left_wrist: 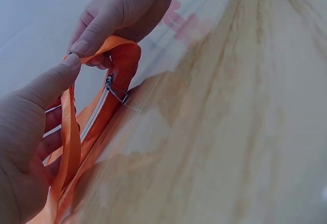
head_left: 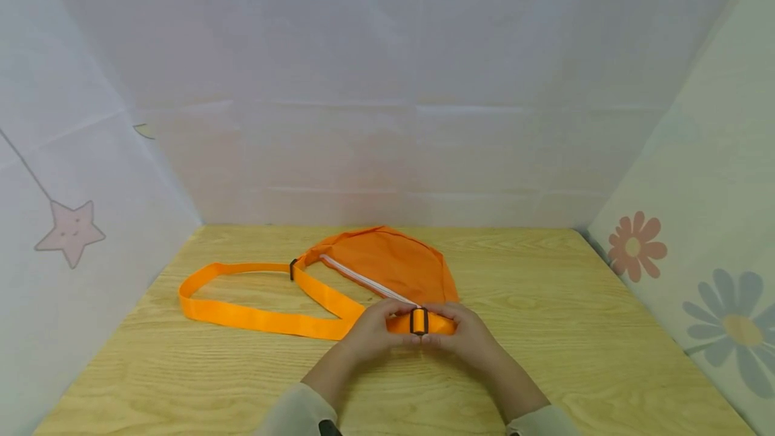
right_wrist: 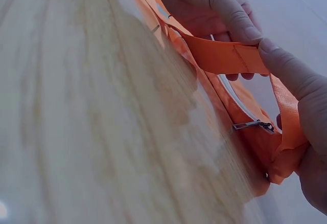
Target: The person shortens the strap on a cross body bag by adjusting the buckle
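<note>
An orange half-round bag lies on the table, its white zipper running slantwise across the front. Both hands meet at a black strap buckle close to the bag's near right corner. My left hand pinches the orange strap just left of the buckle, thumb below it. From the other side my right hand pinches the strap too, the thumbs nearly tip to tip. A metal zipper pull hangs from the zipper's end in the right wrist view.
The strap loops out over the wooden table to the left, with a second black buckle at the bag's left corner. Pale cloth walls stand behind and on both sides, printed with a star and flowers.
</note>
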Action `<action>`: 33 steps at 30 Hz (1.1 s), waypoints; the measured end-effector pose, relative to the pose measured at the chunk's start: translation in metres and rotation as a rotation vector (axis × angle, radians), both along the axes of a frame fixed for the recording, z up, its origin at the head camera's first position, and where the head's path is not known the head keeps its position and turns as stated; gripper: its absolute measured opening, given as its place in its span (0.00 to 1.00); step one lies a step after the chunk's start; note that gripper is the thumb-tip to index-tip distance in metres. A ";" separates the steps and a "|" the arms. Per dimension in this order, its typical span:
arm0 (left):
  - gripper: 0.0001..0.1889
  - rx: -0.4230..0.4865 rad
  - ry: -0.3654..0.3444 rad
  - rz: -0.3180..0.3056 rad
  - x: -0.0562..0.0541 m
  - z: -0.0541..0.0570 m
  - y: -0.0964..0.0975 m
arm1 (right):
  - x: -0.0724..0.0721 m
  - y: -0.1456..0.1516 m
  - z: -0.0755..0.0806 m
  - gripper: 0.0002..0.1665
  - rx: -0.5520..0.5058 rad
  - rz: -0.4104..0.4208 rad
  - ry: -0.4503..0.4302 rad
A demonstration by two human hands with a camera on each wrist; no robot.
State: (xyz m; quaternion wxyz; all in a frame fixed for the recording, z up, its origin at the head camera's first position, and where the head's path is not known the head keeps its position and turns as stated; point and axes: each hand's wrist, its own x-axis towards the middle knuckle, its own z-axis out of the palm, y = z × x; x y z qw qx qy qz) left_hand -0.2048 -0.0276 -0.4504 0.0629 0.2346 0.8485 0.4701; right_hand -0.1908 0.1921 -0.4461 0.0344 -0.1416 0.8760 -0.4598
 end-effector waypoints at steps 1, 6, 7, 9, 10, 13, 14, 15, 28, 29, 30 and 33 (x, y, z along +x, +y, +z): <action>0.27 0.004 -0.003 0.003 0.000 0.000 0.000 | 0.000 0.000 0.000 0.33 0.001 -0.009 -0.001; 0.27 0.031 -0.009 0.027 -0.001 0.002 -0.001 | 0.001 0.000 0.001 0.36 0.009 -0.076 -0.023; 0.27 0.039 -0.014 0.033 -0.001 0.002 -0.002 | 0.001 0.000 0.001 0.36 0.008 -0.090 -0.026; 0.27 0.047 -0.009 0.041 -0.001 0.002 -0.003 | 0.001 0.001 0.002 0.35 0.012 -0.112 -0.019; 0.28 0.054 -0.010 0.046 -0.001 0.002 -0.003 | 0.001 0.001 0.002 0.34 0.014 -0.122 -0.013; 0.28 0.059 -0.010 0.055 -0.002 0.003 -0.006 | 0.000 0.003 0.001 0.30 0.040 -0.139 0.032; 0.28 0.064 -0.010 0.058 -0.002 0.003 -0.007 | 0.000 0.004 0.001 0.29 0.050 -0.138 0.059; 0.28 0.072 -0.018 0.062 -0.002 0.004 -0.008 | 0.000 0.005 0.000 0.28 0.056 -0.134 0.084; 0.28 0.143 -0.053 0.090 -0.005 0.004 -0.015 | -0.001 0.008 0.000 0.27 0.036 -0.122 0.126; 0.28 0.138 -0.044 0.086 -0.005 0.004 -0.015 | -0.001 0.008 0.000 0.27 0.019 -0.125 0.102; 0.28 0.138 -0.037 0.080 -0.004 0.004 -0.015 | -0.001 0.008 0.000 0.27 0.004 -0.124 0.077; 0.27 0.143 -0.008 0.057 -0.004 0.005 -0.015 | -0.001 0.008 0.002 0.26 -0.020 -0.119 0.033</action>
